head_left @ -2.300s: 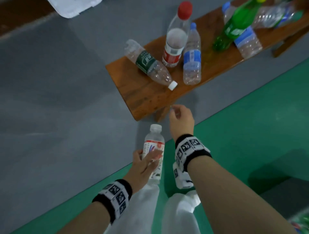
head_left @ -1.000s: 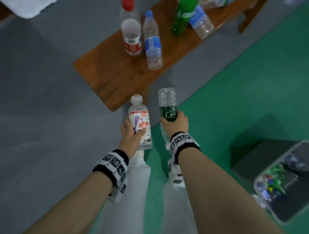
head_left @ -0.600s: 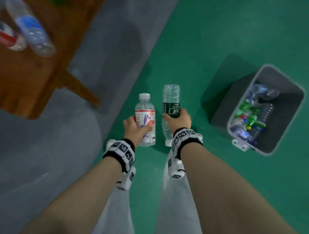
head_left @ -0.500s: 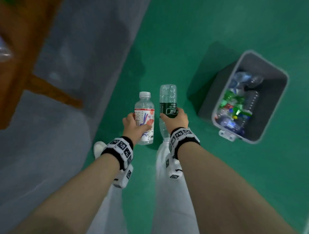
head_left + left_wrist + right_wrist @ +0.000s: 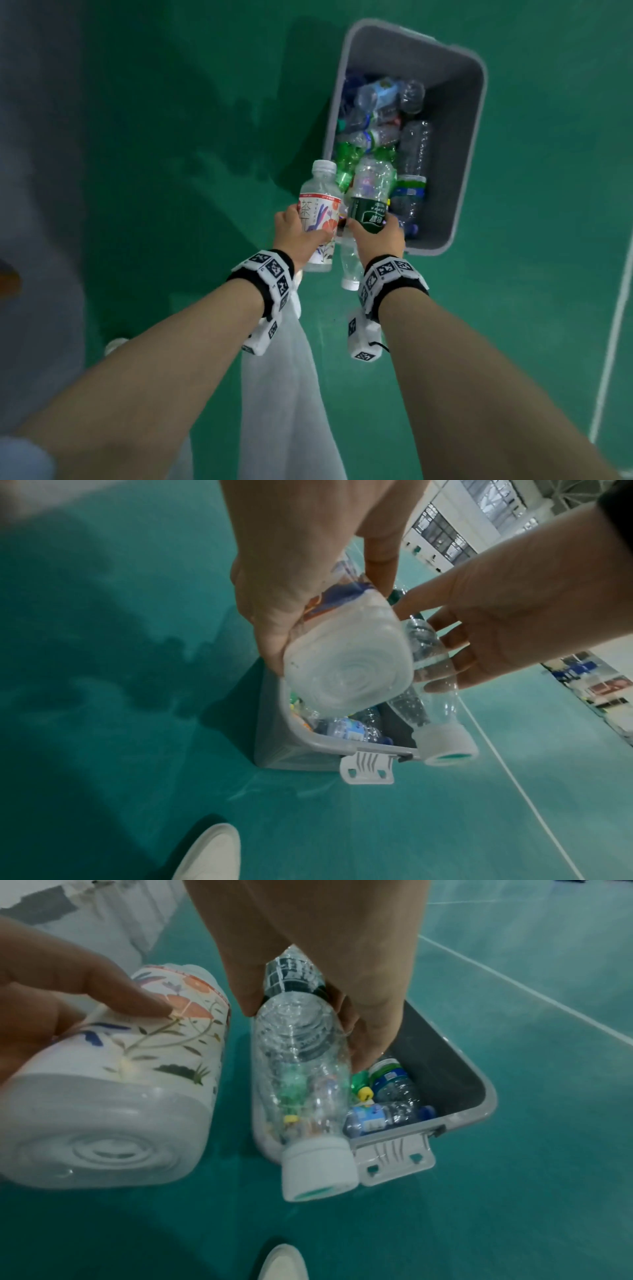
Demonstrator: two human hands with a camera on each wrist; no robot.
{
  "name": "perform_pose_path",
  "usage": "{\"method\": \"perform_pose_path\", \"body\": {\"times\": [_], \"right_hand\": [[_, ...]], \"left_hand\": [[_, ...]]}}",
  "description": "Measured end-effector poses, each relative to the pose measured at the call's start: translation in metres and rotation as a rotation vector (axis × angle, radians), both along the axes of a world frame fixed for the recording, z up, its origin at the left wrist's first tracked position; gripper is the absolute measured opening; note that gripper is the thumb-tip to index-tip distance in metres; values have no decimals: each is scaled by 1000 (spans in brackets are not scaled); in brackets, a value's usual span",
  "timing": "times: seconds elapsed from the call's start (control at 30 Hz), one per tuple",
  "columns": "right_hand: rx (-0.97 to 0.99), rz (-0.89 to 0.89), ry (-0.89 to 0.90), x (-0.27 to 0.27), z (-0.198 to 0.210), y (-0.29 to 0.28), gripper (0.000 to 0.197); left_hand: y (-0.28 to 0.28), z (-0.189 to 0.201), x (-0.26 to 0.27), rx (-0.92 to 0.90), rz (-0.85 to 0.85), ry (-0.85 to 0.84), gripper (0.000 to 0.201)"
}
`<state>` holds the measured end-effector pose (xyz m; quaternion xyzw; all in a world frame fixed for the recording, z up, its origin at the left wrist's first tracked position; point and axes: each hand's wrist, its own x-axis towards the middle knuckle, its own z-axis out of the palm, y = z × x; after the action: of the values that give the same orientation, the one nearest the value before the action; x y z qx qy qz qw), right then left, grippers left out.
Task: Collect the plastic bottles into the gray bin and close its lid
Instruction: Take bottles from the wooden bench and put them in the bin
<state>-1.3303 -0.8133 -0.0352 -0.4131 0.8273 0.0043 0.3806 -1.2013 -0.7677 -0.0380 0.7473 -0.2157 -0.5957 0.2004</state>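
Head view: I've got my left hand point(image 5: 301, 236) wrapped round the floral-label bottle point(image 5: 318, 212) and my right hand point(image 5: 378, 236) round the green-label bottle point(image 5: 368, 205), held cap-down, both at the near edge of the open gray bin point(image 5: 459, 137). Step: drop-off; next I'd reach further over the opening, then let go.

Left wrist: fingers point(image 5: 274, 620) curled round the bottle's clear base, bin below.

Right wrist: fingers point(image 5: 363, 1031) clasp the crinkly transparent body, white cap point(image 5: 318, 1169) over the bin's latch point(image 5: 394, 1161).

right hand point(image 5: 308, 969) grips clear bottle point(image 5: 298, 1069), cap down | gray bin point(image 5: 455, 1069) open below
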Motion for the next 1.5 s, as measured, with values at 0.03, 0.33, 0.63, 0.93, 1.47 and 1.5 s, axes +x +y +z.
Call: {"method": "perform_pose_path", "body": {"times": [0.03, 0.33, 0.63, 0.93, 1.47, 1.5], "right_hand": [[-6, -23, 14, -14, -9, -13, 71], [-64, -79, 58, -90, -89, -100, 71], [13, -12, 166, -125, -151, -143, 65], [59, 26, 264, -116, -147, -160, 54], [141, 211, 107, 82, -11, -91, 42], [133, 225, 77, 103, 0, -86, 42]], "left_hand": [[-15, -10, -14, -2, -19, 14, 76], [-102, -97, -98, 40, -235, -19, 83], [-145, -149, -142, 99, -338, -73, 78], [-161, -138, -154, 26, -317, -69, 41], [-89, -17, 59, 107, 28, -28, 26], [-82, -8, 81, 108, 55, -30, 27]]}}
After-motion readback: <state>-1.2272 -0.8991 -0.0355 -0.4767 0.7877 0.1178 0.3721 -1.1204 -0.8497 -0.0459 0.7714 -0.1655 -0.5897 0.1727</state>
